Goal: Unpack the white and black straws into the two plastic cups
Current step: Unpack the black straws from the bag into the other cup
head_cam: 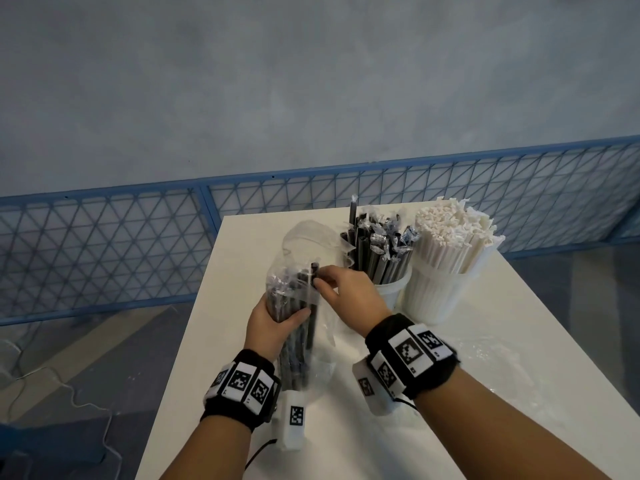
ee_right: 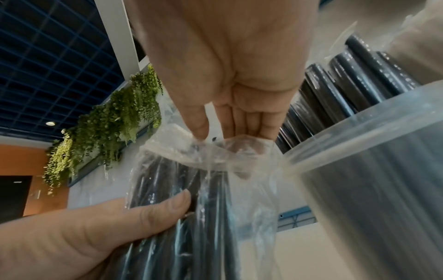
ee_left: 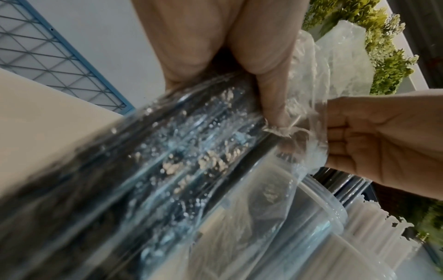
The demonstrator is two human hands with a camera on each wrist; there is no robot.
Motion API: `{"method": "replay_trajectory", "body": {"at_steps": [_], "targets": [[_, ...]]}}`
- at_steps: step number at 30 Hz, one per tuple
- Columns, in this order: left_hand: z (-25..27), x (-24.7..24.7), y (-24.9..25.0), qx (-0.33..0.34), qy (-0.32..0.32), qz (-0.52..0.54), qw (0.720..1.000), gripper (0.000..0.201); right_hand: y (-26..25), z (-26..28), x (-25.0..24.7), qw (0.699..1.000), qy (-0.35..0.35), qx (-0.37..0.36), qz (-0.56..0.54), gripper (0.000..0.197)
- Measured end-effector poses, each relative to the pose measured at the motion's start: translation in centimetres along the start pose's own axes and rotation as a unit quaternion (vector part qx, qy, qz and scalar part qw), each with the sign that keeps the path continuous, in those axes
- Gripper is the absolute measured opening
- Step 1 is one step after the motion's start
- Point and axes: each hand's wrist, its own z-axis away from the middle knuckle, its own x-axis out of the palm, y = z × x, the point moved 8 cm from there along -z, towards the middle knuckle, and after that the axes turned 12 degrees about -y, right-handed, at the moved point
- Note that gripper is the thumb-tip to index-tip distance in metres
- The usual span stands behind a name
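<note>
My left hand (head_cam: pixel 273 322) grips a clear plastic bag of black straws (head_cam: pixel 294 299), held upright over the white table (head_cam: pixel 485 393). My right hand (head_cam: pixel 337 289) reaches into the bag's open top and pinches the tips of black straws (ee_right: pixel 210 181). Behind it stands a plastic cup (head_cam: pixel 389 292) full of wrapped black straws (head_cam: pixel 377 251). To its right a second cup (head_cam: pixel 436 296) is packed with white straws (head_cam: pixel 453 237). In the left wrist view my left hand's fingers (ee_left: pixel 271 91) curl round the bag (ee_left: pixel 179 161).
Crumpled clear plastic film (head_cam: pixel 491 362) lies on the table to the right of my right wrist. A blue wire fence (head_cam: pixel 104 247) runs behind the table. The table's left edge (head_cam: pixel 187 323) is close to my left hand.
</note>
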Motion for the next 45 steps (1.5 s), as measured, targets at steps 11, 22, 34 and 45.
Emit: {"method": "replay_trajectory", "body": {"at_steps": [11,22,34,45], "targets": [[0.0,1.6,-0.7,-0.024,-0.143,0.042,0.989,0.043,0.9,-1.0,2.5,0.977,-0.118,-0.018,-0.177,0.053],[1.0,3.0,0.0,-0.037,-0.253,-0.039,0.966,0.049,-1.3,0.7,4.8,0.873,-0.230,-0.069,-0.425,0.039],[1.1,4.0,0.1,-0.074,-0.268,0.027,0.960,0.042,-0.1,0.2,3.4,0.840,-0.071,-0.023,-0.537,0.021],[0.9,3.5,-0.6,-0.081,-0.248,0.002,0.965,0.032,1.3,-0.9,-4.5,0.755,0.123,-0.036,-0.643,0.008]]}}
